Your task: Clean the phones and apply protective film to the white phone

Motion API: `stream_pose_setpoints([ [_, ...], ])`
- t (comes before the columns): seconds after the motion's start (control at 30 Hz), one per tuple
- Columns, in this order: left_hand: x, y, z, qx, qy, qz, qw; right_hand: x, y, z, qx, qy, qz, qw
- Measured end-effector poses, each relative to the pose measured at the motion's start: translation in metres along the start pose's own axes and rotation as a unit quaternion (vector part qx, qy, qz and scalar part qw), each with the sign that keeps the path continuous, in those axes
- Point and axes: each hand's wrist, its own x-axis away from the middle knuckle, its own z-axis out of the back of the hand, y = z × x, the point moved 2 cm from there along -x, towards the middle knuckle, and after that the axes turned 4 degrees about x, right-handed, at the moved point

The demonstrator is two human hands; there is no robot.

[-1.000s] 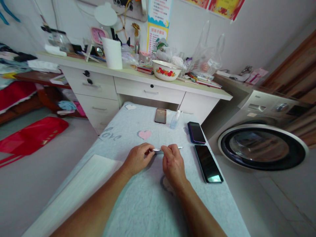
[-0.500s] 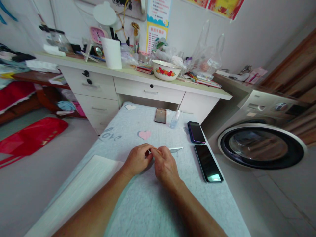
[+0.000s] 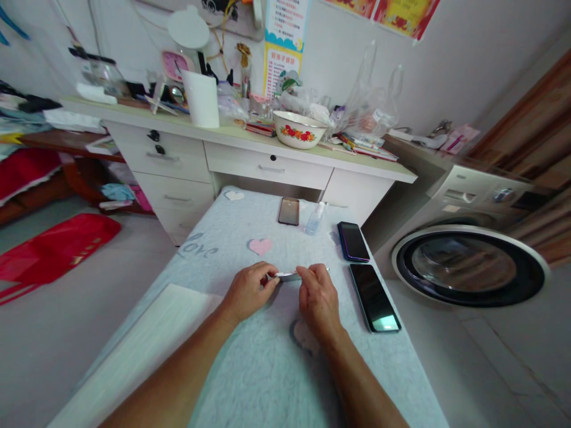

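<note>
A slim phone [image 3: 288, 276] with a pale edge is held low over the cloth-covered table, seen nearly edge-on. My left hand [image 3: 250, 288] pinches its left end between thumb and fingers. At the right end, my right hand [image 3: 318, 297] is closed, its thumb and forefinger at the near edge; a bit of pale edge shows beyond the knuckles. To the right lie a large black phone [image 3: 375, 299] and, behind it, a dark phone with a purple-blue rim [image 3: 354, 242]. A small clear spray bottle [image 3: 314, 219] stands farther back, beside a brownish phone case [image 3: 289, 211].
The table [image 3: 263, 368] has a pale cloth with hearts. A long white board or strip [image 3: 147, 351] lies along its left side. Behind is a white desk [image 3: 267, 169] with a floral bowl [image 3: 298, 129] and clutter. A washing machine [image 3: 473, 238] stands at right.
My right hand has slid right along the phone, away from my left hand, uncovering the phone's middle. The left hand keeps its pinch. The view has shifted slightly.
</note>
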Motion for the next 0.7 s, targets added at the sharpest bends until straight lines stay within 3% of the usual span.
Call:
stream_pose_setpoints([
  [0.43, 0.002, 0.003, 0.002, -0.013, -0.006, -0.027, 1.000, -0.001, -0.031, -0.010, -0.042, -0.071, 0.041, 0.996],
  [0.7, 0.003, 0.005, 0.002, -0.021, -0.018, -0.030, 0.999, 0.001, -0.013, -0.004, -0.024, -0.042, 0.010, 0.999],
])
